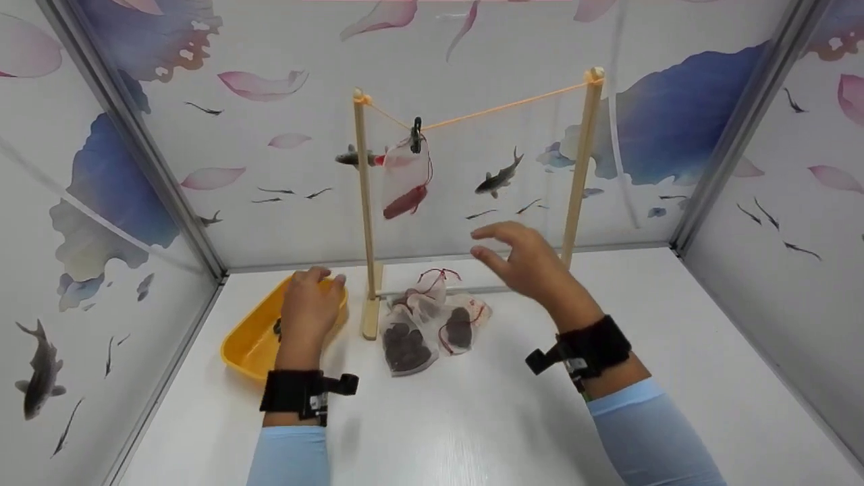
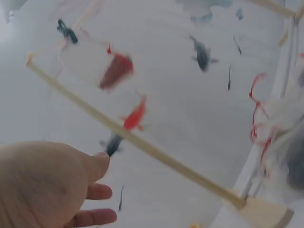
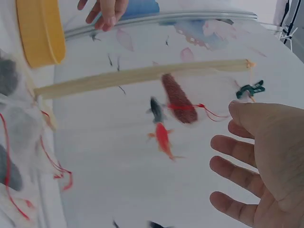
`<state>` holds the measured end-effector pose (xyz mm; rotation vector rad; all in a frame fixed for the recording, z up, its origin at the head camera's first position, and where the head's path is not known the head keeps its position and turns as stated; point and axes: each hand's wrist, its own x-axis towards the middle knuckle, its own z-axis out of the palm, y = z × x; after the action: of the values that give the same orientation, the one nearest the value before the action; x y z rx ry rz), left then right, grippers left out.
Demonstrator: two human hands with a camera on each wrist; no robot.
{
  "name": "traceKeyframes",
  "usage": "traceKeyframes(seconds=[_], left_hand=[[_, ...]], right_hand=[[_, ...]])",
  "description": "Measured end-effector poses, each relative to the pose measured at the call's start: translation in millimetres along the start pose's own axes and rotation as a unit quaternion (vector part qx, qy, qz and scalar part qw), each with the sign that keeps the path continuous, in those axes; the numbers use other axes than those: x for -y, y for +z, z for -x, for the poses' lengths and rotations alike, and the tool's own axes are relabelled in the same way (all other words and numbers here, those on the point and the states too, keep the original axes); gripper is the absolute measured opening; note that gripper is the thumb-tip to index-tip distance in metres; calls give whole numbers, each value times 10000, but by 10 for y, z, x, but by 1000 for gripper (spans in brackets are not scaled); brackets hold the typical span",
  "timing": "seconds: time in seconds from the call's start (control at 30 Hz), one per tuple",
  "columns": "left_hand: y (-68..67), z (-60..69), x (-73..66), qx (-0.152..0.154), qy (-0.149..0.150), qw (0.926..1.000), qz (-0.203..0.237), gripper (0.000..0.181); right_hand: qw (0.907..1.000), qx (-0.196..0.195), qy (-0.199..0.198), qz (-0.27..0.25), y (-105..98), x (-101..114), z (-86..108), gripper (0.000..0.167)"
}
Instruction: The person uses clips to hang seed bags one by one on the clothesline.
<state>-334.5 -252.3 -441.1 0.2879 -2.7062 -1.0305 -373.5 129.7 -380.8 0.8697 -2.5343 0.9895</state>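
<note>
A sheer bag with a dark red content (image 1: 407, 201) hangs from the orange string by a dark green clip (image 1: 416, 135). My right hand (image 1: 530, 260), empty, is raised to the right of the bag with its fingers spread and slightly bent; the right wrist view shows the same hand (image 3: 266, 161) near the clip (image 3: 250, 89). My left hand (image 1: 310, 310) is over the yellow tray (image 1: 250, 354), fingers loosely bent, holding nothing visible. Several sheer bags with dark contents (image 1: 407, 347) and red drawstrings lie on the table between the hands.
Two wooden posts, left (image 1: 365, 202) and right (image 1: 582, 162), hold up the string (image 1: 506, 106). The left post's foot (image 1: 370, 320) stands between the tray and the bags. Something dark lies in the tray, partly hidden by my left hand. Printed panels surround the table.
</note>
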Motion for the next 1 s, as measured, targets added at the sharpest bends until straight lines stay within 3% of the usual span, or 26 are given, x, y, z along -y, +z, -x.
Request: traceKeyframes(seconds=[0.13,0.3,0.43,0.67,0.83,1.0], left_hand=[[-110,47,453,396,-598,9955,-622,70],[-132,157,737,891,-792,9869,-1088,64],[-65,212,827,1160,-847,9815,-1268,59],[33,206,859,1465,-852,9800,-1043,58],[-20,214,920,1561,-883,9752,-1297,61],[-101,215,968,1617,-1013,9732,-1279,59]], right_hand=[[9966,611,-554,55,397,107,148,45],[9846,1174,-1291,121,828,274,295,48],[9745,1547,-1622,39,1066,398,378,52],[9612,2213,-1644,116,1246,502,500,55],[9549,2417,-1725,70,1327,535,517,56],[9560,2447,-1618,-37,1350,539,519,55]])
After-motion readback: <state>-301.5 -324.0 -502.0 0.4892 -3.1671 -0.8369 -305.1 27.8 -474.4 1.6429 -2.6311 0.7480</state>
